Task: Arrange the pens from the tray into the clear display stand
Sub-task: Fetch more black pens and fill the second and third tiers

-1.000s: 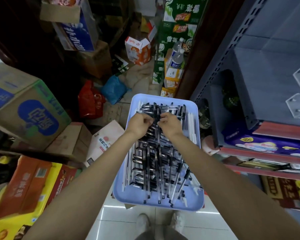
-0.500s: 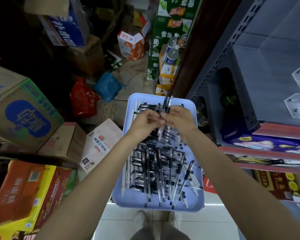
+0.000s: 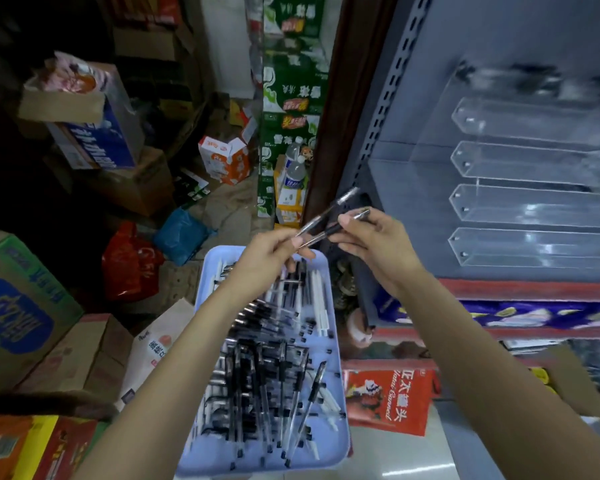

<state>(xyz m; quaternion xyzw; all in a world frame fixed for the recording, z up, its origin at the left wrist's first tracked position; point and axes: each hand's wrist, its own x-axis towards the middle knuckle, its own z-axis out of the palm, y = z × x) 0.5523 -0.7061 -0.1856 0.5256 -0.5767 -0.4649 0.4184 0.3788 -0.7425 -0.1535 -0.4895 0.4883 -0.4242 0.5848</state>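
head | L hand (image 3: 269, 252) + R hand (image 3: 373, 242) fingers pinch pens (image 3: 329, 216) | above tray (image 3: 219, 459)

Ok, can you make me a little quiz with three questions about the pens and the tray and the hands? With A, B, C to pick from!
1. Where is the clear display stand?
A. on the grey shelf to the right
B. on the floor beside the cartons
C. inside the tray

2. What colour is the tray?
A. red
B. light blue
C. green

3. What are the hands doing?
A. both lie flat in the tray
B. both are lifted above the tray, holding pens
C. one hand grips the shelf

Answers:
1 A: its clear slots sit on the shelf, right of the hands.
2 B: its rim and bare floor look pale blue.
3 B: the left hand and right hand pinch the held pens between them, above the tray's far end.
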